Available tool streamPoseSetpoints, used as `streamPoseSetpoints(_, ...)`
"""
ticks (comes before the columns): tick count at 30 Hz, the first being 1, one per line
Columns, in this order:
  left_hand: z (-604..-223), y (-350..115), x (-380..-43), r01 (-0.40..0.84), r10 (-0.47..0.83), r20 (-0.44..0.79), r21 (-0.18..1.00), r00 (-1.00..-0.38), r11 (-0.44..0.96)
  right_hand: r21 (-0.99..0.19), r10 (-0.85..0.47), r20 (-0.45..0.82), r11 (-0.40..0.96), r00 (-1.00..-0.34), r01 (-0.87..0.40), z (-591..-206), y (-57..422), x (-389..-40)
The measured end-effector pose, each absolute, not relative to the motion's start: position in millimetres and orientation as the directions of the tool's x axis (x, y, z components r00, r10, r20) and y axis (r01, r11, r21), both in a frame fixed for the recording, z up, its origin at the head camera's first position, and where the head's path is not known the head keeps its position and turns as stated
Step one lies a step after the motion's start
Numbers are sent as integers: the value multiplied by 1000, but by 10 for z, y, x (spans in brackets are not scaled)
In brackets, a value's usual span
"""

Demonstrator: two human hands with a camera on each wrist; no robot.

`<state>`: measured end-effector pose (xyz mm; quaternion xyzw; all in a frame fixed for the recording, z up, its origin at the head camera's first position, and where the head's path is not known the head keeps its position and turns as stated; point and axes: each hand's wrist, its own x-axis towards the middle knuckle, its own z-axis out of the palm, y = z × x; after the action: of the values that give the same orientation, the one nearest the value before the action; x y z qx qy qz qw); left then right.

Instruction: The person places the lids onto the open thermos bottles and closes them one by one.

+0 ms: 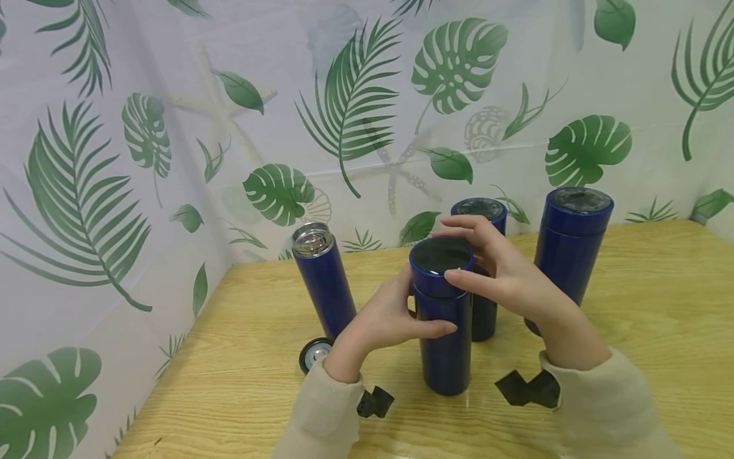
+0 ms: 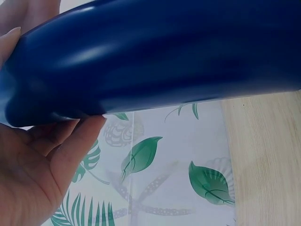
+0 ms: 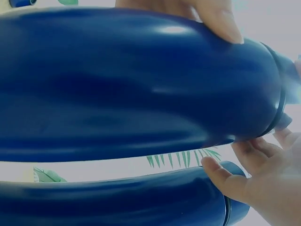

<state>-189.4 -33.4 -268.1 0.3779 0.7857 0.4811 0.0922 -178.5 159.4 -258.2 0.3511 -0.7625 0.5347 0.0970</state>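
Note:
A blue thermos flask [image 1: 446,354] stands nearly upright in front of me, its dark-topped lid [image 1: 440,256] in place. My left hand [image 1: 387,312] grips the flask's body from the left, thumb across the front. My right hand [image 1: 510,274] holds the lid from the right, with the thumb at its near edge and fingers round the far side. In the left wrist view, the flask's blue body [image 2: 155,52] fills the upper part. Whether its base touches the table cannot be told.
An open blue flask [image 1: 327,284] with a steel rim stands at the left, a loose lid [image 1: 314,352] beside its base. Behind my right hand is another lidded flask [image 1: 482,207]; a further one [image 1: 570,248] stands right. The wooden table [image 1: 241,395] meets a leaf-patterned cloth [image 1: 189,140].

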Motion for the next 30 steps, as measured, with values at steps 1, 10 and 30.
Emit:
streamPoseSetpoints(1, -2682, -335, -1893, 502, 682, 216, 827, -699, 252, -752, -420, 510, 207, -751, -626, -2582, 1591, -1786)
streamPoseSetpoints(10, -2685, -332, -1894, 514, 682, 222, 817, -697, 259, -747, -364, 474, 317, -802, -585, -2582, 1559, -1798)
streamPoseSetpoints(30, -2691, -334, -1899, 520, 685, 227, 815, -692, 256, -755, -373, 475, 293, -797, -586, -2582, 1573, -1803)
